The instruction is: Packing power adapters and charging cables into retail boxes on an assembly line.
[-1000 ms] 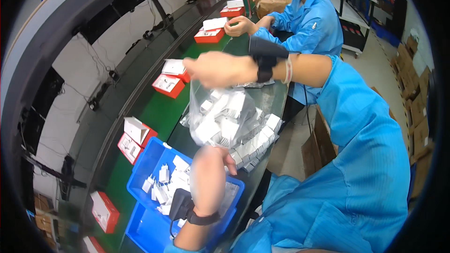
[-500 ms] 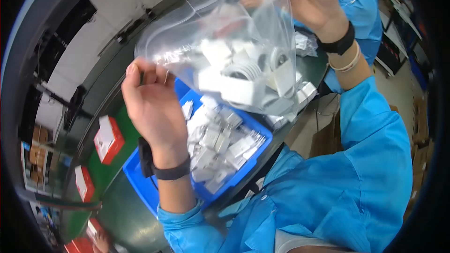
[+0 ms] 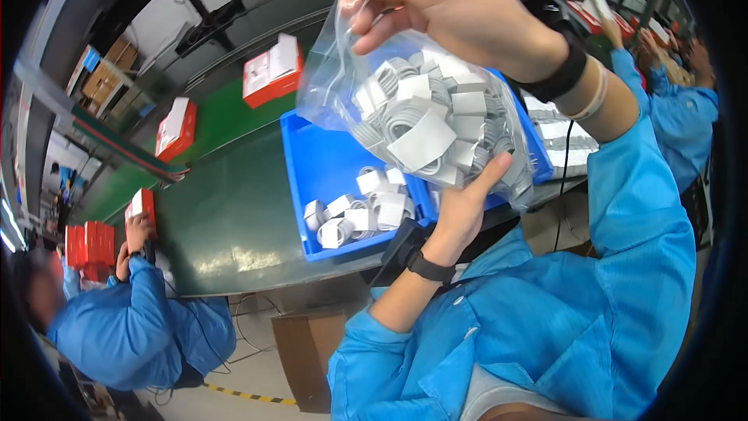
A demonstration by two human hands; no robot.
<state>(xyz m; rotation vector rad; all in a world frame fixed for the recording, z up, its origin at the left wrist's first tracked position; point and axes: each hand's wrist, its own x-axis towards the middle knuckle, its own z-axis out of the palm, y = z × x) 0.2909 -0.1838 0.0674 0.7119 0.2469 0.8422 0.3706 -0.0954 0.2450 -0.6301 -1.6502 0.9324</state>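
A clear plastic bag (image 3: 327,86), filled with coiled white cables (image 3: 421,140) in white paper bands, hangs tilted in front of me. At its upper edge my right hand (image 3: 436,4) has curled fingers pinching the plastic. My left hand (image 3: 466,210) grips the bag's lower side, with the thumb up against it; its other fingers are hidden. Below and left of the bag stands a blue bin (image 3: 300,164), where several banded cable coils (image 3: 362,214) lie near the front. The bag covers part of a second blue bin (image 3: 538,148) on the right.
Several red boxes with white inserts (image 3: 273,74) sit on the green conveyor (image 3: 214,117) at the back left. A co-worker in blue (image 3: 132,327) handles a red box at lower left. Other people work at far right. A cardboard box (image 3: 308,351) stands on the floor.
The view has swung, bringing the bin with cable coils into sight. The bag is lower and nearer. My left hand has moved from its edge to its lower side; my right still holds the top.
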